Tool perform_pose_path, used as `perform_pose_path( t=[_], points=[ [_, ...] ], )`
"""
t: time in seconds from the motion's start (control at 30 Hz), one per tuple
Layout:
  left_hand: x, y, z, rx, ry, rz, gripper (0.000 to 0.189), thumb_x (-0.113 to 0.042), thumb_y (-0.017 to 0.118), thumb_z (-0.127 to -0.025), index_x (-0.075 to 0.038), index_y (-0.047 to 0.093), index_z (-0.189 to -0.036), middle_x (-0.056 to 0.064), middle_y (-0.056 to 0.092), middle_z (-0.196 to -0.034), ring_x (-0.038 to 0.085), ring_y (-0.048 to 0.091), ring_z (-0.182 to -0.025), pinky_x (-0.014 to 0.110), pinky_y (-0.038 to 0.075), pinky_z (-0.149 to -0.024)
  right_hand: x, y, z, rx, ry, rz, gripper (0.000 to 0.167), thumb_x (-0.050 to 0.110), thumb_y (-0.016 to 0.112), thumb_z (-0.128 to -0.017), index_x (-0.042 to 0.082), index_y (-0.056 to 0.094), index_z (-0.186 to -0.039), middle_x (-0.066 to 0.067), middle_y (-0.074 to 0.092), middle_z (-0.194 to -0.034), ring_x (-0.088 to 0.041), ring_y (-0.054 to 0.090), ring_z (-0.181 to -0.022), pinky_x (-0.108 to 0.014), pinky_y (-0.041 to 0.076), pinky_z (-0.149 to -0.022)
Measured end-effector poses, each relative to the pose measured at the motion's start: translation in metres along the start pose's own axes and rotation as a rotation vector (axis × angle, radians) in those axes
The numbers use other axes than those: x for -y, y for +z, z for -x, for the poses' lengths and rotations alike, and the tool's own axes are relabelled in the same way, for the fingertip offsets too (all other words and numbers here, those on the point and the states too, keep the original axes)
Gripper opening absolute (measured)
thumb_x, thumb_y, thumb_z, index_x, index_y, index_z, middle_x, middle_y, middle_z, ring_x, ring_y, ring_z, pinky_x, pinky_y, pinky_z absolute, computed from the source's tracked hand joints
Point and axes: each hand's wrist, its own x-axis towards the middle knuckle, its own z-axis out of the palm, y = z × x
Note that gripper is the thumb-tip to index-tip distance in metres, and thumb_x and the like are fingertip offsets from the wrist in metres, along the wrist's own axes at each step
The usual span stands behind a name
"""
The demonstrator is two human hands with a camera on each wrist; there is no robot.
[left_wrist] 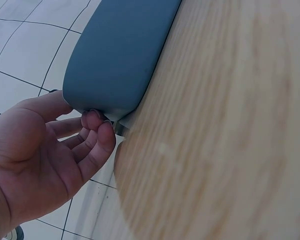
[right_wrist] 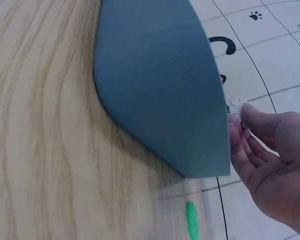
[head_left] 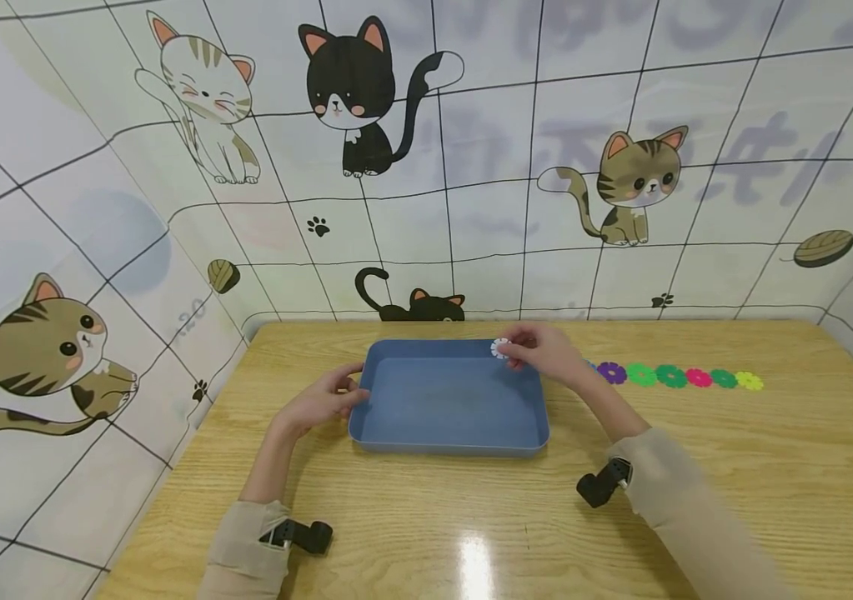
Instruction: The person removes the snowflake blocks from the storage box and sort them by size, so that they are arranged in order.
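A blue-grey rectangular tray [head_left: 449,450] sits on the wooden table. My left hand [head_left: 324,400] grips the tray's left side, thumb over the rim and fingers behind the outer wall; in the left wrist view the left hand [left_wrist: 55,150] is at the tray's end wall [left_wrist: 120,55]. Over the tray's far right corner, my right hand [head_left: 542,350] pinches a small white notched disc [head_left: 500,348] between thumb and fingertips. The right wrist view shows the white disc [right_wrist: 236,107] in the right hand [right_wrist: 275,160], just past the tray wall [right_wrist: 160,75].
Right of the tray, a row of flower-shaped discs in several colours lies on the table [head_left: 434,525], from a purple disc [head_left: 611,373] to a yellow disc [head_left: 750,381]. Behind the table stands a wall [head_left: 486,183] covered with cat drawings. Each wrist carries a small black camera.
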Motion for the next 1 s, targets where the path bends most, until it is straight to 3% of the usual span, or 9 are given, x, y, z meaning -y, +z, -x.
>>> perform_pose_path(
  t=[0.1, 0.37, 0.6, 0.8, 1.0],
  points=[
    [-0.001, 0.0, 0.0, -0.001, 0.003, 0.002, 0.068, -0.014, 0.058, -0.104, 0.005, 0.022, -0.158, 0.015, 0.054, -0.1, 0.022, 0.052, -0.071, 0.031, 0.047, -0.066, -0.005, -0.013, 0.008, -0.014, 0.008, -0.01, 0.022, 0.014, 0.067, -0.1, -0.006, 0.066, -0.11, -0.026, 0.068, -0.095, -0.038, 0.069, -0.082, -0.041, 0.058, -0.074],
    [-0.001, 0.0, 0.0, -0.007, 0.0, -0.003, 0.068, -0.014, 0.059, -0.103, 0.005, 0.022, -0.157, 0.017, 0.054, -0.102, 0.022, 0.052, -0.072, 0.032, 0.047, -0.067, -0.014, -0.042, 0.031, -0.041, 0.01, -0.036, 0.026, 0.01, 0.062, -0.102, -0.011, 0.063, -0.117, -0.021, 0.071, -0.094, -0.033, 0.072, -0.082, -0.044, 0.059, -0.076],
    [-0.002, 0.001, 0.001, -0.005, -0.002, -0.005, 0.068, -0.014, 0.059, -0.103, 0.005, 0.022, -0.158, 0.016, 0.054, -0.1, 0.022, 0.052, -0.071, 0.031, 0.047, -0.067, -0.029, -0.067, 0.052, -0.075, 0.022, -0.026, 0.024, 0.01, 0.062, -0.102, -0.012, 0.061, -0.111, -0.021, 0.071, -0.091, -0.028, 0.072, -0.078, -0.037, 0.059, -0.07],
    [-0.002, 0.001, 0.0, -0.006, 0.002, -0.008, 0.068, -0.014, 0.059, -0.103, 0.005, 0.022, -0.157, 0.015, 0.053, -0.1, 0.022, 0.051, -0.071, 0.031, 0.046, -0.066, -0.041, -0.092, 0.073, -0.119, 0.07, 0.044, 0.027, 0.014, 0.061, -0.103, -0.011, 0.058, -0.113, -0.022, 0.071, -0.094, -0.021, 0.072, -0.077, -0.036, 0.059, -0.07],
    [-0.002, 0.0, 0.001, -0.002, 0.01, -0.001, 0.068, -0.014, 0.058, -0.104, 0.006, 0.022, -0.157, 0.013, 0.053, -0.098, 0.022, 0.051, -0.071, 0.032, 0.046, -0.066, -0.057, -0.118, 0.095, -0.182, 0.055, 0.106, 0.027, 0.015, 0.06, -0.104, -0.011, 0.057, -0.114, -0.017, 0.072, -0.087, -0.018, 0.071, -0.071, -0.032, 0.058, -0.063]
  ],
)
